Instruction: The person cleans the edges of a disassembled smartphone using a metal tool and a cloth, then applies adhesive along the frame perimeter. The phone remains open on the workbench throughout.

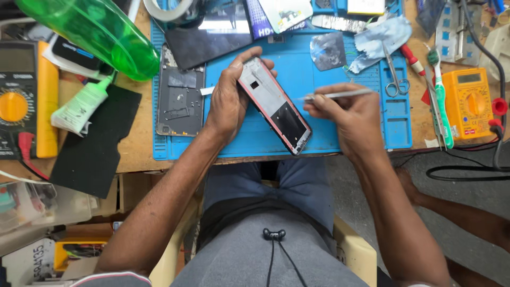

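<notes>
**Q:** What kind of place is shown?

**A:** Cluttered wooden surface (139,154) seen from above, with a blue work mat (319,139) spread across its middle. A person sits at it, forearms reaching forward from the bottom of the view.

**Q:** What are the hands doing?

**A:** The left hand (229,101) grips an opened phone frame (274,106) with a red rim, fingers curled round its top end and left edge. The frame lies slanted over the mat, its lower end near the surface's front edge. The right hand (351,112) has its fingers pinched shut on thin metal tweezers (334,95), whose tip points left, just beside the frame's right edge; whether it touches is unclear.

**Q:** What lies around them?

**A:** Left of the left hand, a grey phone back panel (180,98) rests on the mat. A green plastic bottle (101,32) lies at the upper left, a white tube (79,109) below it. Scissors (394,74) sit beyond the right hand, near a crumpled blue cloth (383,38). A yellow multimeter (467,102) stands at the far right, another (24,98) at the far left.
</notes>
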